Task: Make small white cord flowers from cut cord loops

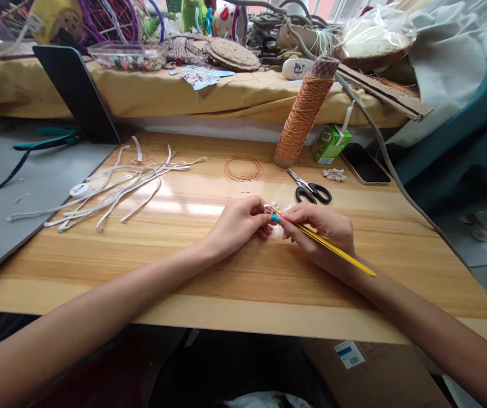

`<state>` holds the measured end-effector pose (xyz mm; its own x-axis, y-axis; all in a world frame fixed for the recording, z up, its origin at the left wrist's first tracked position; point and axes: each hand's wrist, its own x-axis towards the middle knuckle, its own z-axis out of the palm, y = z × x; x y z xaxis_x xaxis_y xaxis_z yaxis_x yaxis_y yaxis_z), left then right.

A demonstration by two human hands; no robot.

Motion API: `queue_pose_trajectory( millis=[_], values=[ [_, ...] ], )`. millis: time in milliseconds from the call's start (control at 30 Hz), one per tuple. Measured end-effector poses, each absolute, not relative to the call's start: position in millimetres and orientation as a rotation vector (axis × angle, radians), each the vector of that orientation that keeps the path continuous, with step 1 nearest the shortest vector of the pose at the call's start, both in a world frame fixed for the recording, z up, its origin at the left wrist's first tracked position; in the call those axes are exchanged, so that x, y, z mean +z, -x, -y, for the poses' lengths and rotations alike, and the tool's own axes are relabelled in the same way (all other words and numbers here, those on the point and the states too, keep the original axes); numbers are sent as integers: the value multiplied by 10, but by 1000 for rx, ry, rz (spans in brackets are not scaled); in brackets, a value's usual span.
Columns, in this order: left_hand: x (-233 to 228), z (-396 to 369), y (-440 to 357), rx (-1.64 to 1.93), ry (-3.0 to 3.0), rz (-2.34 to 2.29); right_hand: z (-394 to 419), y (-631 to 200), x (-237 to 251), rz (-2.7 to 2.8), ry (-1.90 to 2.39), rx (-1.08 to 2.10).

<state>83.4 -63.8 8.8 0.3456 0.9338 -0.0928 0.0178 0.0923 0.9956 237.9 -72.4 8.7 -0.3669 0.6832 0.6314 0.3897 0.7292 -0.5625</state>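
Your left hand (243, 222) pinches a small white loop (268, 208) between its fingertips, low over the table (184, 289), and your right hand (323, 224) grips a slim yellow tool (340, 251), its tip up against that loop; fingers hide the exact contact. If your left pinch loosens, so small a piece could slip away; if you push too hard, the smooth, straight shaft could skid and its tip jab a left fingertip. Just beyond your right hand, the scissors (312, 191), with rounded black handles, could get knocked if you swing outward. Further off lie a thin, springy-looking coppery ring of wire or cord (244, 180), soft, flat white cords (114, 195) in a loose tangle that could snag a sleeve, and a ridged tube of orange twine (305, 113), upright but leaning in view, over glossy, striped wood grain.
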Motion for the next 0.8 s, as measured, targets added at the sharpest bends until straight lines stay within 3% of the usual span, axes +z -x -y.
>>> queue_pose_trajectory(
  millis=[800],
  values=[
    [166, 650, -837, 912, -1113, -959, 740, -2324, 144, 2105, 831, 103]
  ],
)
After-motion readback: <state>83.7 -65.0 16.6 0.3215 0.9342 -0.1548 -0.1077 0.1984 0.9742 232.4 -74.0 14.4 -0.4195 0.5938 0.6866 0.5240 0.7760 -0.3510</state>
